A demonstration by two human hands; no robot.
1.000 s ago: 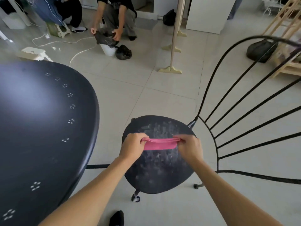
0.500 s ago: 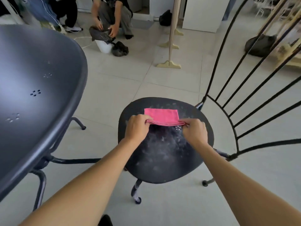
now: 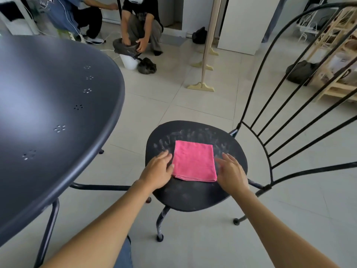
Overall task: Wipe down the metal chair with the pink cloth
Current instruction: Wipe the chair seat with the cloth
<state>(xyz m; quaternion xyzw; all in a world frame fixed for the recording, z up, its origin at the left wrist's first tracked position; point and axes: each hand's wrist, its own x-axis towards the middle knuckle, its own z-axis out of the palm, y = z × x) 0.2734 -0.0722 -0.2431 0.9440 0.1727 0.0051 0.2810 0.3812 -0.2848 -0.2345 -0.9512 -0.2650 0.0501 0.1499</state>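
A pink cloth (image 3: 194, 161), folded into a neat square, lies flat in the middle of the dark seat of a black metal chair (image 3: 195, 196). Pale, dusty smears mark the seat around the cloth, thickest along its far edge. The person's left hand (image 3: 157, 172) sits just beside the cloth's left edge, fingers loose and spread, gripping nothing; whether the fingertips touch the fabric is hard to tell. The right hand (image 3: 230, 172) hovers at the cloth's right edge, fingers likewise relaxed and empty. The chair's thin wire back fans out to the right and is cut off by the frame. A large dark round table (image 3: 48, 117) fills the left side, its near part out of view. Farther back, two people (image 3: 142, 22) crouch over a white bucket (image 3: 129, 61), their upper parts cropped away. A wooden stand (image 3: 201, 86) rises out of sight.
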